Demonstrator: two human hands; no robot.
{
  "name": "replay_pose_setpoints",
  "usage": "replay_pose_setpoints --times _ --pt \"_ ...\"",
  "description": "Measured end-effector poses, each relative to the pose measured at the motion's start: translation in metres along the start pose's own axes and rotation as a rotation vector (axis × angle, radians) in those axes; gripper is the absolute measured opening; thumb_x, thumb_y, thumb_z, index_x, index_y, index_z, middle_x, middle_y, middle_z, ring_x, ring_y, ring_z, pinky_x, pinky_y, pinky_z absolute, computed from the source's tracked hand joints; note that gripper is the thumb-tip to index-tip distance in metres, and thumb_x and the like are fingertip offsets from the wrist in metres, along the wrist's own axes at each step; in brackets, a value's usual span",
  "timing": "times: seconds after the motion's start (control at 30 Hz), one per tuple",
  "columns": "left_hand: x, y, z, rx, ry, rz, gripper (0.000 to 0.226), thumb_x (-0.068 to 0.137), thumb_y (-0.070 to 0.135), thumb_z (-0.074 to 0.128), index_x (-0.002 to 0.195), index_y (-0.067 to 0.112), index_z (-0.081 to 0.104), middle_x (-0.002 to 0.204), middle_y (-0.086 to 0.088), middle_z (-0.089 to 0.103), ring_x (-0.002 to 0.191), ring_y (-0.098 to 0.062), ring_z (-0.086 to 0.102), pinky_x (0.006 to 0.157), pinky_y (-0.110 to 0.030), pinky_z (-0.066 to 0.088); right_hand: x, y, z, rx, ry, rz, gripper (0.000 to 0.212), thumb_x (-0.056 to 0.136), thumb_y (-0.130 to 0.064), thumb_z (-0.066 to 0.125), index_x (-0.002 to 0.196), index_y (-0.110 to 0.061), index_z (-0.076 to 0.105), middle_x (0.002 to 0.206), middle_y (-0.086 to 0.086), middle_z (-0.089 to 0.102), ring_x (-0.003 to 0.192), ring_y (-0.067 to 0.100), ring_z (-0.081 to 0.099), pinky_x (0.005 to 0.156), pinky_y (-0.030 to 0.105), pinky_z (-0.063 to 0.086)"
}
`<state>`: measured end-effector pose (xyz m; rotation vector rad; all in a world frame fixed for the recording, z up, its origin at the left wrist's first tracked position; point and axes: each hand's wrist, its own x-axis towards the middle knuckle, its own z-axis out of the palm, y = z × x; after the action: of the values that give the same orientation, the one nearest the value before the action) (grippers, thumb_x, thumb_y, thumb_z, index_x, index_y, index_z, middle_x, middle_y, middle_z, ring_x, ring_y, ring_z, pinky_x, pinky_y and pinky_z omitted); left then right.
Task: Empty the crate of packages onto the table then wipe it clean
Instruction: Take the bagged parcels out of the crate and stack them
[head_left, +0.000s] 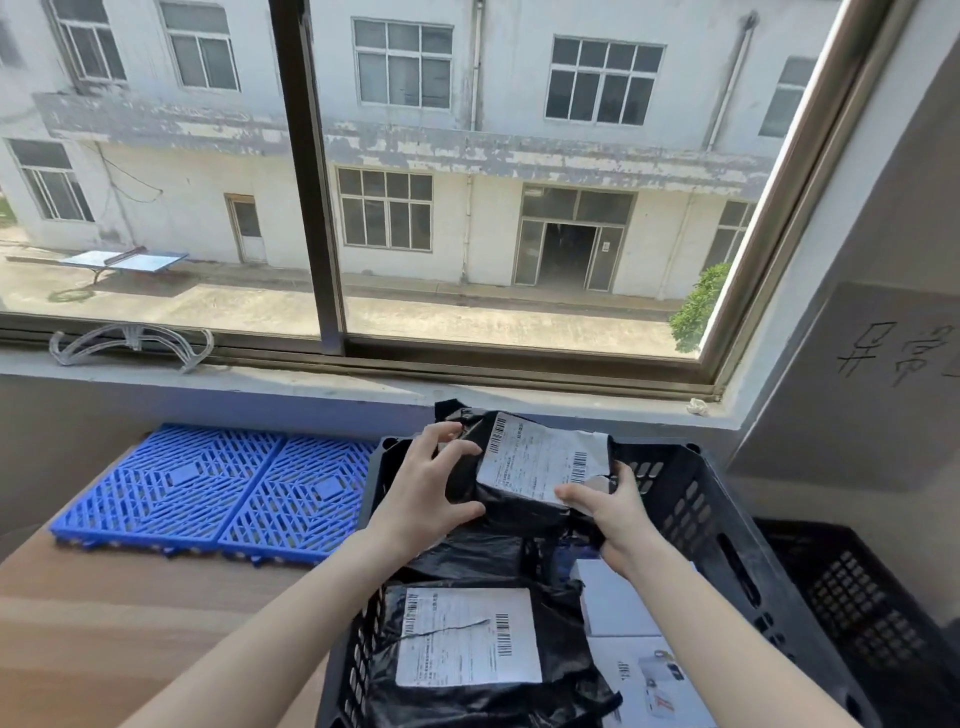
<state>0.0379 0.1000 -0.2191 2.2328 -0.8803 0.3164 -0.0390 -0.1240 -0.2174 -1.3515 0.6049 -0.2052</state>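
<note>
Observed of the person: left hand (431, 493) and right hand (608, 514) ungloved, left forearm (291, 623) and right forearm (727, 639) uncovered along their whole visible length.

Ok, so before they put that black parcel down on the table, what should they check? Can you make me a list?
1. Grip: left hand and right hand both hold the black parcel: ok.
2. Parcel lifted clear of the crate rim: cannot tell.
3. Bare wood on the table, left of the crate, to set it down: ok.
4. Blue mats lie further back on the table, off that spot: ok.
5. Crate emptied for wiping: not ok; another labelled parcel and white boxes are in it.
6. Wiping cloth at hand: cannot tell; none in view.
</note>
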Motion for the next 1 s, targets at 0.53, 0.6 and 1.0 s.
replay_pose_setpoints --times 0.53,0.6,1.0 --pt "-0.073 -0.129 -0.161 0.139 0.178 -0.092 0.063 0.084 0.047 0.069 0.138 0.029 0.044 0.109 0.001 0.036 0.097 -0.017 0.045 0.08 -0.03 0.049 -0.059 0.011 0.217 0.2 0.118 -0.121 0.105 0.066 0.003 0.079 0.136 -0.048 0.021 0.128 0.017 0.054 0.107 0.027 0.063 0.102 0.044 0.04" --pt "-0.09 -0.153 -0.181 0.179 0.181 -0.135 0.064 0.083 0.049 0.069 0.139 0.03 0.043 0.11 -0.001 0.033 0.098 -0.018 0.041 0.083 -0.027 0.043 -0.067 0.022 0.255 0.184 0.16 -0.118 0.101 0.06 0.001 0.08 0.131 -0.048 0.027 0.126 0.014 0.055 0.109 0.029 0.061 0.101 0.052 0.045" --pt "-0.117 -0.253 -0.24 0.083 -0.102 -0.4 0.064 0.093 0.056 0.05 0.149 0.04 0.023 0.106 -0.003 0.051 0.091 -0.02 0.053 0.073 -0.029 0.041 -0.063 0.071 0.405 0.199 0.099 -0.086 0.097 0.071 0.008 0.073 0.146 -0.025 0.021 0.133 0.005 0.048 0.118 0.026 0.053 0.108 0.044 0.038"
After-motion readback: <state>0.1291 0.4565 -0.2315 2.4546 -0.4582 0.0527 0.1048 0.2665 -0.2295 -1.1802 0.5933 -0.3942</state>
